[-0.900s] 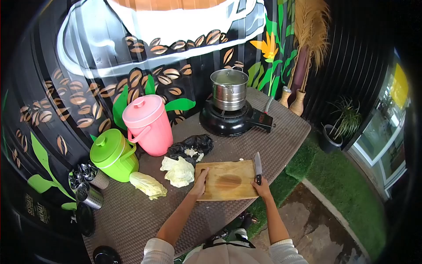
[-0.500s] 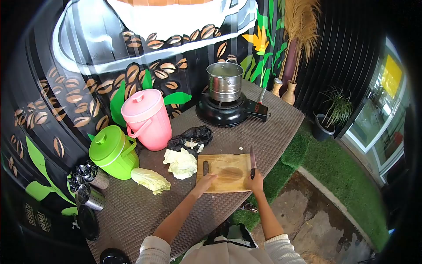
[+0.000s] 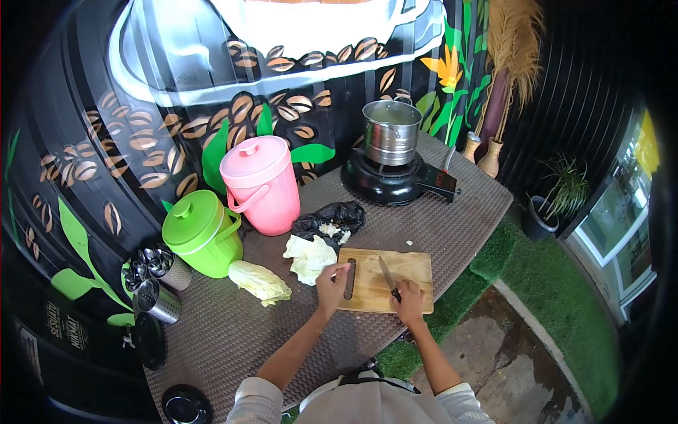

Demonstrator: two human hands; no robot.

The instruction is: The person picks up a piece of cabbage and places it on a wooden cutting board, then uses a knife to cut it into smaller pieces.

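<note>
We see the right hand (image 3: 407,304), grip clamped on a black-handled steel knife (image 3: 388,273), swing inward, bringing the blade over the rectangular wooden board (image 3: 369,288) on the brown woven-textured counter (image 3: 226,339). The left hand (image 3: 330,286) shifts beside the board's slot; its grip, open or closed, we cannot tell.

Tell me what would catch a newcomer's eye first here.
Probably the big white cup painted across the wall behind the table, cut off at the picture's top. Next come the bright pink container and the green one beside it, both lidded, on the table's wall side. Nearer the person, the right hand holds a knife over a wooden cutting board.
</note>
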